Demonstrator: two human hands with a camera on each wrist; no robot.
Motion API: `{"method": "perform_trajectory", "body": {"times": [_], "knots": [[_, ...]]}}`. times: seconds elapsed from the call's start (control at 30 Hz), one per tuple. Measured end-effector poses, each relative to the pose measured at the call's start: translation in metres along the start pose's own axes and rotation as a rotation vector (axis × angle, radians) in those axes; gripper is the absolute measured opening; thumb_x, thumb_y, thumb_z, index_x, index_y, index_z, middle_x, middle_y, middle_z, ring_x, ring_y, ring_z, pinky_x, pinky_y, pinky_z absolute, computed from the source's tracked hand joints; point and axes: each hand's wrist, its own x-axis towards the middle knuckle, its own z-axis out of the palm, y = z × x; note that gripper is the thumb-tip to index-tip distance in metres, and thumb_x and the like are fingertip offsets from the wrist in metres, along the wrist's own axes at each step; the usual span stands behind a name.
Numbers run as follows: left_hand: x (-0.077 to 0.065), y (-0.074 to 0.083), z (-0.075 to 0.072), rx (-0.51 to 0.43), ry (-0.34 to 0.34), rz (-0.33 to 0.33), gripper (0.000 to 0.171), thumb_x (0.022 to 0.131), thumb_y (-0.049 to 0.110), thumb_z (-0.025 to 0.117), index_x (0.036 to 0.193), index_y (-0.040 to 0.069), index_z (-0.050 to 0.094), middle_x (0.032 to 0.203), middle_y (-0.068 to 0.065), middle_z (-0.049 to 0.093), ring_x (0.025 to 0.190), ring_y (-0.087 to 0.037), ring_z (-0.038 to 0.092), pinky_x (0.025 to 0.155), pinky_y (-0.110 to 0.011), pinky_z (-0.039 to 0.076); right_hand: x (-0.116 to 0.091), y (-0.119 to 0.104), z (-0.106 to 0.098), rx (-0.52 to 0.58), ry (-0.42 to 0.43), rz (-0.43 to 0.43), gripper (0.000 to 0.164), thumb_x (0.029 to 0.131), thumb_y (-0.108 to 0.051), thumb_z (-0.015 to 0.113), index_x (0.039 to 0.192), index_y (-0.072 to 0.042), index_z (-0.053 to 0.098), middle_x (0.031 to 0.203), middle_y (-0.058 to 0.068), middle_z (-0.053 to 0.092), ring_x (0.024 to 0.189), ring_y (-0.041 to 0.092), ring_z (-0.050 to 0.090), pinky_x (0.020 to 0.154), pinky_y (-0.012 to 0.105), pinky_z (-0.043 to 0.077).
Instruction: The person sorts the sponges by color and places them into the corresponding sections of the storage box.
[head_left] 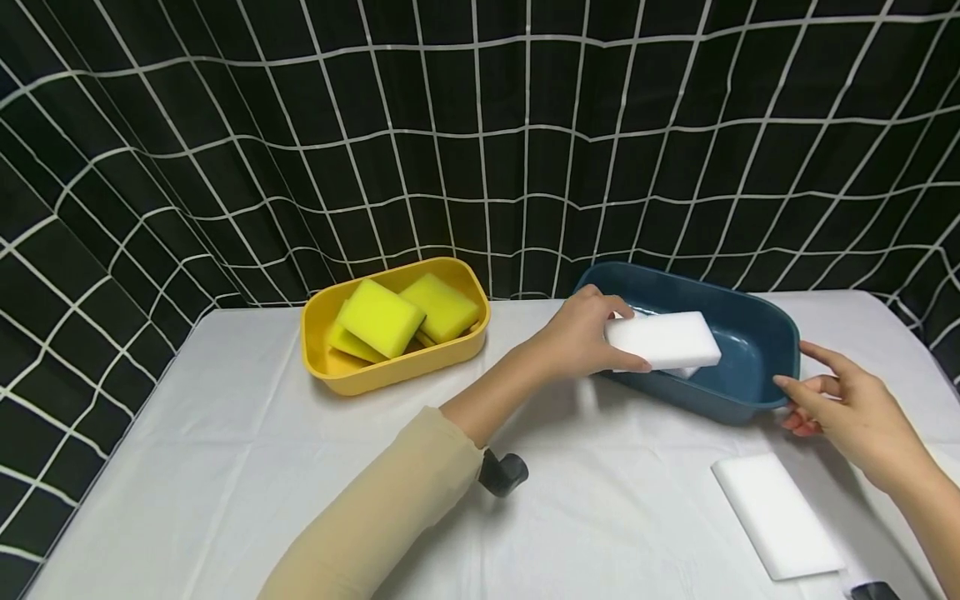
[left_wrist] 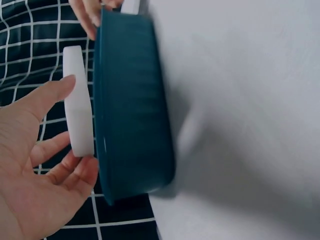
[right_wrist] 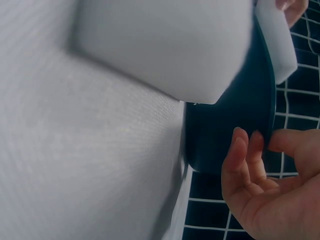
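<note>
My left hand (head_left: 585, 333) grips a white sponge block (head_left: 663, 340) between thumb and fingers, just over the blue bin (head_left: 757, 408). In the left wrist view that sponge block (left_wrist: 77, 100) stands above the bin's rim, with the thumb on one face and fingertips at its lower end. A further white piece (head_left: 684, 372) shows in the bin, mostly hidden beneath the held block. My right hand (head_left: 855, 412) holds the bin's right end at the rim. The right wrist view shows its fingertips (right_wrist: 240, 140) against the bin's outer wall.
A yellow bin (head_left: 405, 371) with several yellow sponges (head_left: 382, 317) stands at the left. Another white sponge block (head_left: 776, 517) lies on the white cloth at front right, beside my right forearm. A black grid curtain (head_left: 480, 150) hangs behind the table.
</note>
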Motion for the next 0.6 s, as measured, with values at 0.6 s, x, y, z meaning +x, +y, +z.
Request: {"method": "perform_trajectory", "body": {"times": [0.6], "knots": [[0.027,-0.008,0.0,0.0,0.057,-0.152,0.065,0.089,0.042,0.085,0.141,0.007,0.065,0.134,-0.009,0.058,0.115,-0.013,0.052,0.086,-0.013,0.045,-0.003,-0.004,-0.001,0.003,-0.007,0.012,0.071,0.111,-0.014,0.054,0.158,0.02,0.012,0.075,-0.008,0.067,0.061,0.004,0.063,0.056,0.02,0.058]]}}
